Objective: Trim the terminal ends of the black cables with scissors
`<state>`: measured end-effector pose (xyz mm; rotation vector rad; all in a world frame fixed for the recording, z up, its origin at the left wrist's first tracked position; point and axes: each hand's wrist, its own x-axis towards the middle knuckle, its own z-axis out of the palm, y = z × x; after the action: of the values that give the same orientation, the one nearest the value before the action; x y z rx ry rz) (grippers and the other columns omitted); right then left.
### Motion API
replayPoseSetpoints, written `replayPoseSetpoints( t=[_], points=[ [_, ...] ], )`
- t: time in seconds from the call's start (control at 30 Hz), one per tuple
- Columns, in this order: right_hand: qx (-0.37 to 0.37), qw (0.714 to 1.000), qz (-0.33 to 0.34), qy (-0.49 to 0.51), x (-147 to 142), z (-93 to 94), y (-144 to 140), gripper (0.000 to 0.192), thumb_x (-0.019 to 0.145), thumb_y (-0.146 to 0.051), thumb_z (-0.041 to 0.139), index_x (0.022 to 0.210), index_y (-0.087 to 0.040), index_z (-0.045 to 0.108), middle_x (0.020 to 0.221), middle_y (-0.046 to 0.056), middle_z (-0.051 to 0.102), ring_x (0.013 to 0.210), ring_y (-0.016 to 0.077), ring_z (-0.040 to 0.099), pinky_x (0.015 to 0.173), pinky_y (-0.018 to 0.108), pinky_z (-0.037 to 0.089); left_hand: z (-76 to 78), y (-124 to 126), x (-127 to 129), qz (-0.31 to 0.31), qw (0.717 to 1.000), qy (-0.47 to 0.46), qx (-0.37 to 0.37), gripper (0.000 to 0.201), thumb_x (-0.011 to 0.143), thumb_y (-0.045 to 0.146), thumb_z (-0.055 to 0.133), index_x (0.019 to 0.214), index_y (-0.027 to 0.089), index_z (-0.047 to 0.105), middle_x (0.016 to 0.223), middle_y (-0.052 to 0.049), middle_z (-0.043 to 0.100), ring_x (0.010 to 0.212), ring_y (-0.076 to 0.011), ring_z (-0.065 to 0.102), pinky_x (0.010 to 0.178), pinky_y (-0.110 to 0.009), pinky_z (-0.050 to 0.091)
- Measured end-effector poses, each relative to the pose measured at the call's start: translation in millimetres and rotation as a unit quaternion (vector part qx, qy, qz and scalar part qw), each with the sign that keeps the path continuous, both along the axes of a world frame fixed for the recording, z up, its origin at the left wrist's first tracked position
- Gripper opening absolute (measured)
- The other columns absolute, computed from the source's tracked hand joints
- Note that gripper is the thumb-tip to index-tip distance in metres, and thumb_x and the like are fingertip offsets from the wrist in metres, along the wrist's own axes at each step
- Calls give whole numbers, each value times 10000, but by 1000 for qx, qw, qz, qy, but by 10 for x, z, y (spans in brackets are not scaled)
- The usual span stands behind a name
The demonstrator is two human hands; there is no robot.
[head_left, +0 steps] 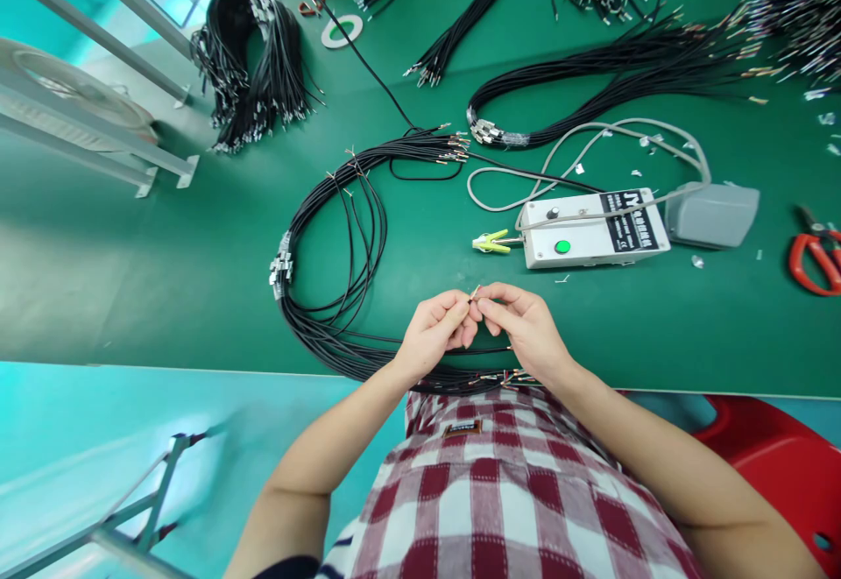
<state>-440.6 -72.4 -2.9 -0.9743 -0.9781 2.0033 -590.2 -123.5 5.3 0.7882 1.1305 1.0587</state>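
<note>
Two hands [483, 325] pinch a wire end [474, 293] before the control box [595, 229].

Matt green table mat [164, 246], black rubbery wires [342, 299] with shiny metal ends, smooth white plastic box [591, 233].

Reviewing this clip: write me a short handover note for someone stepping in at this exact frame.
Left hand and right hand: both pinch the tip of one thin black wire between fingertips, held just above the green table.
Nearby: a looped bundle of black wires lies left of the hands, its loose ends at the table edge by the shirt. A white control box with a green button sits behind the hands, a yellow clip at its left end, a grey pedal to its right. Red scissors far right.
Done and left: cannot tell how many wires are finished.
</note>
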Motion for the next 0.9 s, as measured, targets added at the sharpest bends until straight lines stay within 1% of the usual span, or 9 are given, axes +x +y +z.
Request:
replayPoseSetpoints(
  t=[0.2,0.3,0.4,0.5,0.57,0.63,0.73,0.8,0.9],
  points=[
    [20,1000,5,-4,35,17,34,238,809,-431,730,937,-232,759,691,-17,610,583,113,455,598,291,379,18,2,4,-4,1000,19,-10,414,907,553,598,852,143,595,534,23,550,433,-52,337,428,-176,216],
    [27,1000,2,-7,-15,11,29,226,781,-436,769,849,-222,737,670,-18,606,580,110,464,582,286,389,26,10,18,-6,999,28,-16,446,882,588,609,820,147,587,525,24,547,419,-50,327,423,-180,219],
    [61,998,-17,-7,-42,2,24,227,735,-420,817,765,-218,718,794,10,643,594,108,515,542,285,412,22,8,40,3,999,43,-10,450,866,590,627,794,148,582,528,23,543,428,-54,349,421,-184,227],
    [115,993,-24,-17,-10,7,26,177,766,-388,798,794,-223,741,903,31,640,566,97,545,513,295,448,3,-13,72,26,997,68,12,412,872,550,642,799,150,583,554,20,545,464,-61,392,436,-189,253],
    [141,989,-30,-28,29,15,25,139,787,-360,783,808,-226,751,894,29,629,536,88,544,500,298,463,-8,-32,94,46,996,75,29,350,889,499,646,856,156,584,622,20,561,469,-50,381,441,-190,258],
    [158,986,-38,-41,65,16,19,120,794,-345,778,807,-228,756,880,29,629,529,91,551,488,298,469,-4,-45,112,61,993,88,54,282,903,436,652,982,172,592,762,7,590,483,-36,380,454,-192,284],
    [175,981,-47,-65,101,-1,2,122,793,-349,783,798,-230,759,849,33,645,539,106,570,485,303,481,38,-39,150,65,982,141,104,293,904,365,665,1140,201,611,988,-38,585,589,-55,462,539,-208,394],
    [183,979,-54,-76,113,-17,-9,132,784,-348,795,763,-226,749,807,28,640,550,118,584,489,302,482,75,-16,194,75,972,178,134,263,883,334,692,1102,192,658,1036,-60,561,705,-93,524,622,-228,458],
    [202,973,-64,-92,125,-24,-23,152,778,-325,809,720,-216,720,762,10,611,542,115,590,495,291,471,107,28,280,132,960,191,154,143,847,282,732,934,172,703,971,-53,548,786,-122,562,659,-233,488]
  ],
)
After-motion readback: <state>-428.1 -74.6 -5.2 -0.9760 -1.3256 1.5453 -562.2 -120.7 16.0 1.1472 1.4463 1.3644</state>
